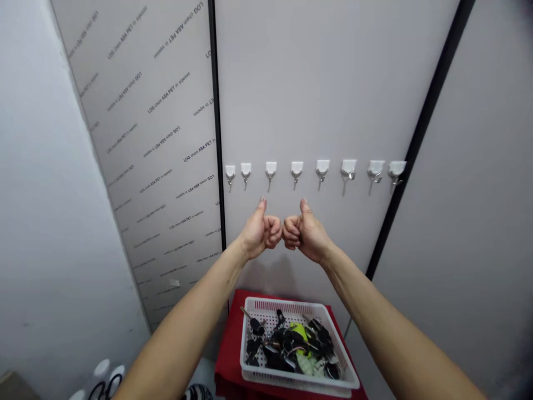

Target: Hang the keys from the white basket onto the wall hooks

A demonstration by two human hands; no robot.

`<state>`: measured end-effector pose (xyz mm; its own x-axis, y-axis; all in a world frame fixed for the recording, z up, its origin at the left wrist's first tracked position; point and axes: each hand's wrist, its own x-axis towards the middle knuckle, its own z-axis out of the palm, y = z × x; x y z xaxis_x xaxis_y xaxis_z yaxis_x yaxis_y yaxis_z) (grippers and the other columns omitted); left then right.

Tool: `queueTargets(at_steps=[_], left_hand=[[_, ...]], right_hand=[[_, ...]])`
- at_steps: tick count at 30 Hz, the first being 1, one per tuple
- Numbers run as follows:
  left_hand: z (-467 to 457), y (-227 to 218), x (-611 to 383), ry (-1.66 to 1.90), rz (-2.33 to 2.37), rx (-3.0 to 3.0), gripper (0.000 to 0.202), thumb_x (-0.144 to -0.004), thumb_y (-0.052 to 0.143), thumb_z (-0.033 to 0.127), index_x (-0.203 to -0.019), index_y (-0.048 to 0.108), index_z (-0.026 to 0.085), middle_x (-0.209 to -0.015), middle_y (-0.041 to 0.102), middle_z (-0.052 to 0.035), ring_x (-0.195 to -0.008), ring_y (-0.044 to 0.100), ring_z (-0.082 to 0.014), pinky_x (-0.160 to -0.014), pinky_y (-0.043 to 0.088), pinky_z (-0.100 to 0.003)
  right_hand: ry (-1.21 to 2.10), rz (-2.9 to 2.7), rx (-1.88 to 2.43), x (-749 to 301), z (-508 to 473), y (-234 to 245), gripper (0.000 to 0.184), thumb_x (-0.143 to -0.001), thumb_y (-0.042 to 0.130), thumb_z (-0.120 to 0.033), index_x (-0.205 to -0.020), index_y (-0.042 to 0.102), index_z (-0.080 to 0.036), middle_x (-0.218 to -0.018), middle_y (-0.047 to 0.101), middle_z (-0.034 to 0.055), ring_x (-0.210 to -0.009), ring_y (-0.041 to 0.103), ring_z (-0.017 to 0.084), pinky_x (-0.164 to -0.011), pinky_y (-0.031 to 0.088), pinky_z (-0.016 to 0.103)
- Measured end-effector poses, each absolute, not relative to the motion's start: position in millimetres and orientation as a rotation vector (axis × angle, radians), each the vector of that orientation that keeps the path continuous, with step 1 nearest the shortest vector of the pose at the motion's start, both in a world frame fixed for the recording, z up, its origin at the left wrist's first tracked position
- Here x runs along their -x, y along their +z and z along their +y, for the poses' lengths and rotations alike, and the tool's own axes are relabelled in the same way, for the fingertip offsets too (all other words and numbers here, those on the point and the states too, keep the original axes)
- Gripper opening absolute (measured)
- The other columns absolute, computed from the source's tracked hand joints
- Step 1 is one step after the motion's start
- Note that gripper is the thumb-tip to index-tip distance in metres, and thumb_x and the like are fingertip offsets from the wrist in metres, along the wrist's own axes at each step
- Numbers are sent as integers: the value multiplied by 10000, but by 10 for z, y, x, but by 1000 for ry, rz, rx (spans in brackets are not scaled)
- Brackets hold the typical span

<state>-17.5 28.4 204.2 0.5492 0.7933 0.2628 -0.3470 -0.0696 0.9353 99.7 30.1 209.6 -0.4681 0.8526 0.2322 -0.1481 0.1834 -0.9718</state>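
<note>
My left hand (pixel 261 230) and my right hand (pixel 306 230) are held out in front of me at the same height. Each is curled into a fist with the thumb pointing up, and their knuckles meet or nearly meet. Nothing shows in either fist. Just above the thumbs, a row of several white adhesive hooks (pixel 297 168) with metal prongs runs across the pale panel. Below the hands stands a white plastic basket (pixel 300 379) holding a heap of keys (pixel 287 339), many with black heads. A yellow-green piece (pixel 298 331) lies among them.
The basket rests on a red cloth-covered stand (pixel 229 355) against the grey panel (pixel 333 83). Dark vertical strips (pixel 219 122) divide the panels. Printed film (pixel 162 150) covers the left one. White round-topped objects (pixel 102 368) are at the lower left.
</note>
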Motion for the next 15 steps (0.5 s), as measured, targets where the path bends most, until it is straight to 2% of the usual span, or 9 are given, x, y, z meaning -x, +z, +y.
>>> queueTargets(at_steps=[15], left_hand=[[360,1914,205,925,461,-1332,579,-645,131,617,-356,308,147,-270,282,27,-256,218,-35,-321,100,-171]], right_hand=[[1467,-1596,756,-995,375,1967,552,-661,141,-610,-356,244,-161,-291,222,-65,-264,188,28,-325,180,180]])
